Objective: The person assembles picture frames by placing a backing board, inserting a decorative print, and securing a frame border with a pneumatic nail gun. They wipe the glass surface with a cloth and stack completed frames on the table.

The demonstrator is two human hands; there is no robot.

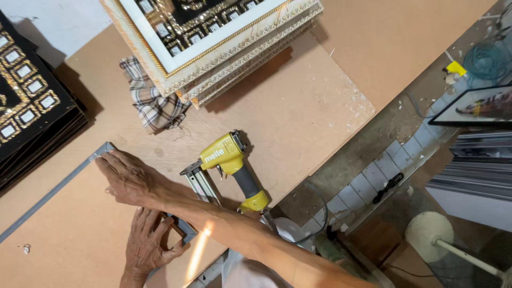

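Note:
My right hand [125, 178] reaches across from the lower right and lies flat, fingers stretched, on the upper end of a long grey metal strip [53, 189]. The strip runs diagonally over a brown board [298, 117]. Below it, under the right forearm, my left hand [145, 245] grips a small grey angled metal piece [183, 228] at the board's near edge. Part of that piece is hidden by the arm. A yellow and black pneumatic nail gun [230, 160] lies on the board just right of my right wrist.
A stack of white and gold ornate picture frames [224, 58] sits at the top over a checked cloth [152, 104]. Black and gold decorated panels [26, 106] are stacked at the left. Past the board's right edge are a tiled floor, a fan base [429, 232] and stacked frames [477, 160].

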